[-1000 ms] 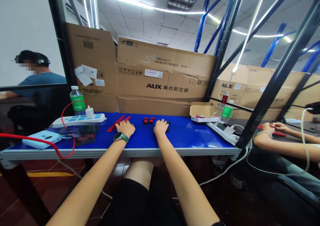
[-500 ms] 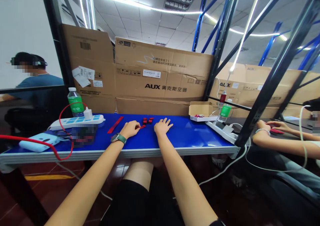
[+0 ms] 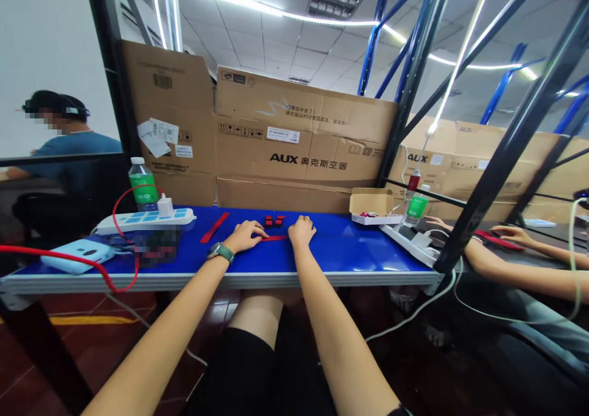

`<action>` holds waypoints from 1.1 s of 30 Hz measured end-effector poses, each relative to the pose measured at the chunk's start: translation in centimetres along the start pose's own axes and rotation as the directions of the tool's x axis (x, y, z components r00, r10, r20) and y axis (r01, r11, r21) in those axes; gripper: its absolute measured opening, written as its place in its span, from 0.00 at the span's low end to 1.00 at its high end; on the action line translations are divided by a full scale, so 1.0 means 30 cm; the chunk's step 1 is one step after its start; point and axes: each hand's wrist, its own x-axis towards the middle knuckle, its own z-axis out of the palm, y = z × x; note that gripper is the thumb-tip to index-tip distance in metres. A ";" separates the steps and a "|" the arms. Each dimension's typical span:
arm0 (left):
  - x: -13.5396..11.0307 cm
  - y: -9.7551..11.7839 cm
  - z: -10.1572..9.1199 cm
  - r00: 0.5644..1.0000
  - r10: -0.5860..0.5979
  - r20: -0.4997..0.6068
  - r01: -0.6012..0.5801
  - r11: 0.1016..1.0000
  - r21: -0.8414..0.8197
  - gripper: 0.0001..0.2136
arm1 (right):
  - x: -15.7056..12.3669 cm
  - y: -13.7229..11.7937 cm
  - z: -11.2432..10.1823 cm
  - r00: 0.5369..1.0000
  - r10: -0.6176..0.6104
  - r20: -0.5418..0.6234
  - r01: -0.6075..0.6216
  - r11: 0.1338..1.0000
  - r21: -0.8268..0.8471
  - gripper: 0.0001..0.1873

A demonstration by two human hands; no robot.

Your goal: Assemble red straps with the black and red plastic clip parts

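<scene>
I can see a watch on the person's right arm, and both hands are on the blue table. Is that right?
Not quite. The watch is on the left wrist, not the right, as the head view shows. The left hand and right hand are both on the blue table, as you said.

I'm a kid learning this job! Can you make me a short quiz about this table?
1. Which wrist wears the watch, left or right?
2. True or false: the thin red strip lies between the left hand and the right hand.
3. What colour is the label on the water bottle behind the white power strip?

Key: 1. left; 2. true; 3. green.
</scene>
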 end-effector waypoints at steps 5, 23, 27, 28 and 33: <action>-0.008 0.022 -0.004 0.991 -0.036 0.126 0.027 0.997 0.069 0.18 | 0.087 0.020 -0.109 0.999 0.028 0.041 -0.033 0.991 0.131 0.24; 0.000 -0.004 0.013 0.999 -0.030 0.027 0.031 0.999 -0.033 0.11 | 0.165 0.257 -0.135 0.886 -0.289 0.362 0.343 0.935 -0.093 0.14; 0.001 -0.006 0.014 0.999 -0.032 0.020 0.033 0.999 -0.034 0.11 | 0.140 0.213 -0.117 0.911 -0.298 0.285 0.372 0.892 -0.256 0.18; 0.000 -0.005 0.014 0.999 -0.030 0.018 0.031 0.999 -0.031 0.11 | 0.133 0.201 -0.110 0.892 -0.340 0.299 0.421 0.865 -0.272 0.17; -0.002 0.007 0.005 0.999 -0.027 0.018 0.028 1.000 -0.008 0.11 | 0.123 0.148 -0.083 0.813 -0.474 0.339 0.576 0.741 -0.346 0.16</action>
